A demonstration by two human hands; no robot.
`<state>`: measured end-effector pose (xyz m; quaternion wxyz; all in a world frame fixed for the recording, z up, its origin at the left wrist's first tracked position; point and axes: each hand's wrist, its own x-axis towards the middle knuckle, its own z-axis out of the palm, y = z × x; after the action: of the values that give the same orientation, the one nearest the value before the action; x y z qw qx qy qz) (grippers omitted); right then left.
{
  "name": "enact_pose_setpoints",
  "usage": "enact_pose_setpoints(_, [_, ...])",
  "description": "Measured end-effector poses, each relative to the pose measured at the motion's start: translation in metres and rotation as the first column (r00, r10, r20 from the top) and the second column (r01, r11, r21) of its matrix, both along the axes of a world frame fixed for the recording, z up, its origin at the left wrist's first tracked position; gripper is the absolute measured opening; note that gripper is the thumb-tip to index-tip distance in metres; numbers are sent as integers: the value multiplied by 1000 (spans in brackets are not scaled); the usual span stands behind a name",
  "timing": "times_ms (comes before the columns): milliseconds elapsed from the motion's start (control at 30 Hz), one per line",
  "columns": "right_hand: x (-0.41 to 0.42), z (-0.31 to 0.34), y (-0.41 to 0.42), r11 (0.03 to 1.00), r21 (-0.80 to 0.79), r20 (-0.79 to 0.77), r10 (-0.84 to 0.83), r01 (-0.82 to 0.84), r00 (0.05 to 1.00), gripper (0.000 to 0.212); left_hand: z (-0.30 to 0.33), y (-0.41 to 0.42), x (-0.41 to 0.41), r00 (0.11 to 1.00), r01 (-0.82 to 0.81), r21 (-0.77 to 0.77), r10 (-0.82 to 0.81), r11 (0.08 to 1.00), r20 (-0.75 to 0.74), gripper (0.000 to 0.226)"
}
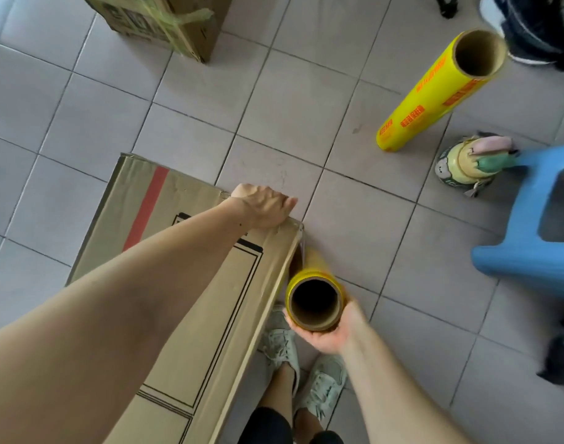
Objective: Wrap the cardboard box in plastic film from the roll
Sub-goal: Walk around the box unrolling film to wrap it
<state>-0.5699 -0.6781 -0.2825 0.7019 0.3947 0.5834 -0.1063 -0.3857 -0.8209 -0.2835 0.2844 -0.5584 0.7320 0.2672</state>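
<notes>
A large brown cardboard box with a red stripe and black line print stands on the tiled floor at lower left. My left hand rests on its far right top corner, fingers curled over the far edge. My right hand grips the upper end of a yellow roll of plastic film, held upright against the box's right side just below that corner. A thin strip of film runs from the roll up to the corner. The roll's lower part is hidden behind its own rim.
A second yellow film roll stands on the floor at right. Beside it are a small figurine and a blue plastic stool. Another taped cardboard box sits at the top. My own feet in pale sneakers are beside the box.
</notes>
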Motion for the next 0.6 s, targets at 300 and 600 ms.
enact_pose_setpoints(300, [-4,-2,4,871,-113,-270,437,-479,858,31,2,26,-14,983,-169,-87,162,982,-83,69])
enact_pose_setpoints(600, [-2,11,-47,560,-291,-221,749,-775,624,59,-3,63,-34,987,-143,-199,125,970,-103,48])
